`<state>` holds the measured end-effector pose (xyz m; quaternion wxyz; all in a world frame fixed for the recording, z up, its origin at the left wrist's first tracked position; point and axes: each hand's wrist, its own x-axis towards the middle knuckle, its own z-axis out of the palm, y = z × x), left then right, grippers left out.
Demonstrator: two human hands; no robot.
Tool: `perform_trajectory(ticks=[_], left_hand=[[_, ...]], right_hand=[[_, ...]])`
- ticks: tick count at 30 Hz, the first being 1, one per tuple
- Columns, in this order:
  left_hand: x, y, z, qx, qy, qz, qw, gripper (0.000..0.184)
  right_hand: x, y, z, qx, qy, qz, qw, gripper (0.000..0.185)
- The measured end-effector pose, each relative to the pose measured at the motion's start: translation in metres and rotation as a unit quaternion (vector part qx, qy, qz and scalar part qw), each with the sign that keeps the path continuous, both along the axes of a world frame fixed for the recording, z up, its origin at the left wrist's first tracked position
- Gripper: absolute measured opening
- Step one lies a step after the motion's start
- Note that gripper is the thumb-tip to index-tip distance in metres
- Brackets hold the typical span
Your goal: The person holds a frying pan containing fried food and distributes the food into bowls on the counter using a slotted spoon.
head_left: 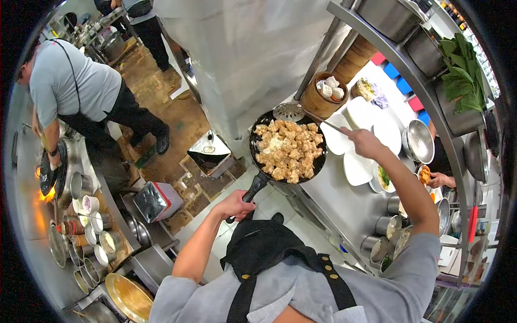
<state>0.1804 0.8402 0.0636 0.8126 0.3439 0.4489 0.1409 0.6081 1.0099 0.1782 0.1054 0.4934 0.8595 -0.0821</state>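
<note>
My left hand (237, 206) is closed around the black handle (256, 187) of a frying pan (254, 153). Browned, chunky pieces of food (288, 151), perhaps fried meat, fill the pan, with a pale patch on top. In my right hand (362, 142) is the long handle of a perforated metal skimmer (289, 112). Its round head lies over the pan's far rim, beside the food; whether it touches the rim I cannot tell. The pan is held level at the counter's left edge, close to several white dishes (358, 168).
A bamboo steamer (315, 102) with dumplings stands behind the pan. Metal bowls (417, 141) and pots (388, 226) line the right counter (334, 188), under a shelf (401, 54). At left, a co-worker (75, 81) tends a flaming wok (54, 167). Another person's hand (441, 180) is at right.
</note>
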Motion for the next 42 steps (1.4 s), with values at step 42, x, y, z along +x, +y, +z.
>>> perform_trajectory(ticks=[42], left_hand=[[0.093, -0.059, -0.037, 0.011, -0.056, 0.111, 0.992, 0.02]], right_hand=[[-0.062, -0.219, -0.039, 0.196, 0.059, -0.249, 0.946, 0.064]])
